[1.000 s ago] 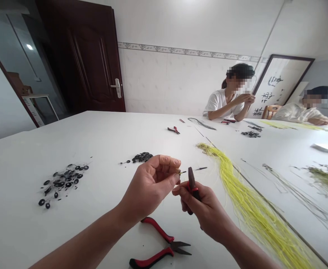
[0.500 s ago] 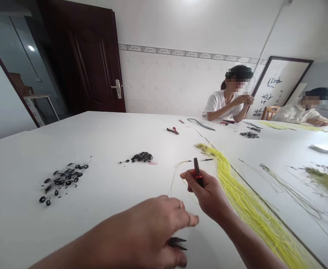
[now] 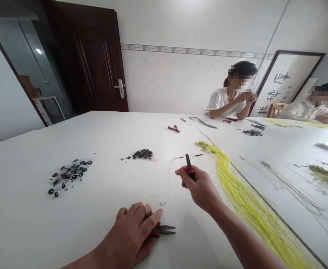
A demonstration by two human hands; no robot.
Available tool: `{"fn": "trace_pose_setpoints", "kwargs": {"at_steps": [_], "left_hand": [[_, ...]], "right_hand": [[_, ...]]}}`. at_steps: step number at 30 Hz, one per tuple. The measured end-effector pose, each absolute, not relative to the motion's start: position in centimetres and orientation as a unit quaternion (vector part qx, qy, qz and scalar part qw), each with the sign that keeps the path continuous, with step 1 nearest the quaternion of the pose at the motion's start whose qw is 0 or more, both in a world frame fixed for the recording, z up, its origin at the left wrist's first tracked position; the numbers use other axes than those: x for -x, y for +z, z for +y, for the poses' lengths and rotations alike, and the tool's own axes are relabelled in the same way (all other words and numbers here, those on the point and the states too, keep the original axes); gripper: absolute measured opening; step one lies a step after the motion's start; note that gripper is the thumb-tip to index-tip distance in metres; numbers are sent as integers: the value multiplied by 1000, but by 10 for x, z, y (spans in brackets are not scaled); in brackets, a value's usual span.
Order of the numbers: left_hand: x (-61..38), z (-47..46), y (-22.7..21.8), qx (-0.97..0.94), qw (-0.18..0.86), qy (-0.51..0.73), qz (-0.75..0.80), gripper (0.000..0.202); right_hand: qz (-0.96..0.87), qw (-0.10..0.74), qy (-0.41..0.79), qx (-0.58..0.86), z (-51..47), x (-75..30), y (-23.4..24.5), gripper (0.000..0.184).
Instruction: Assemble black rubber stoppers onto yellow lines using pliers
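My left hand (image 3: 134, 231) rests low over the table, fingers curled around the red handles of a pair of pliers (image 3: 166, 229). The dark jaws stick out to the right, spread apart. In my right hand (image 3: 204, 186) is a small black-and-red tool (image 3: 190, 168), gripped with its dark tip pointing up and away; its exact kind is unclear. A fish hook (image 3: 161, 203) lies just beyond my left fingertips. Thin line (image 3: 169, 179) loops from about there up to a small dark-and-yellow piece (image 3: 180, 157) left of the tool's tip.
Black ring-shaped parts (image 3: 70, 173) lie loose at left, with a smaller black heap (image 3: 143, 154) mid-table. A yellow line bundle (image 3: 234, 179) runs along the right beside a table seam. Other pliers (image 3: 174, 129) lie farther back. Two people (image 3: 228, 101) sit across the table.
My left hand has moved left with the pliers and come down near the tabletop, uncovering the hook. My right hand has shifted slightly left, still gripping the tool.
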State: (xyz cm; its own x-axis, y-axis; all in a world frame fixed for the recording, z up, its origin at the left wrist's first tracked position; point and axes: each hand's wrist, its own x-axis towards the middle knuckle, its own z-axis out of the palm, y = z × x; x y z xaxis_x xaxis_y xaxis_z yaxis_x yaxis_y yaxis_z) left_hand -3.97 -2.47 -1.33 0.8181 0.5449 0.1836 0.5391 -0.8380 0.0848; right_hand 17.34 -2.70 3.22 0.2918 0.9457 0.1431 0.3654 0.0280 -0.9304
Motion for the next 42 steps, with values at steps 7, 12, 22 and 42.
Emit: {"fn": "trace_pose_setpoints", "kwargs": {"at_steps": [7, 12, 22, 42], "left_hand": [[52, -26, -12, -946, 120, 191, 234, 51], [52, -29, 7, -860, 367, 222, 276, 41], [34, -35, 4, -918, 206, 102, 323, 48], [-11, 36, 84, -780, 460, 313, 285, 33]], "right_hand": [[-510, 505, 327, 614, -25, -174, 28, 29], [-519, 505, 358, 590, -25, -174, 24, 29], [-511, 515, 377, 576, -23, -171, 20, 29], [-563, 436, 323, 624, -30, -160, 26, 29]]}}
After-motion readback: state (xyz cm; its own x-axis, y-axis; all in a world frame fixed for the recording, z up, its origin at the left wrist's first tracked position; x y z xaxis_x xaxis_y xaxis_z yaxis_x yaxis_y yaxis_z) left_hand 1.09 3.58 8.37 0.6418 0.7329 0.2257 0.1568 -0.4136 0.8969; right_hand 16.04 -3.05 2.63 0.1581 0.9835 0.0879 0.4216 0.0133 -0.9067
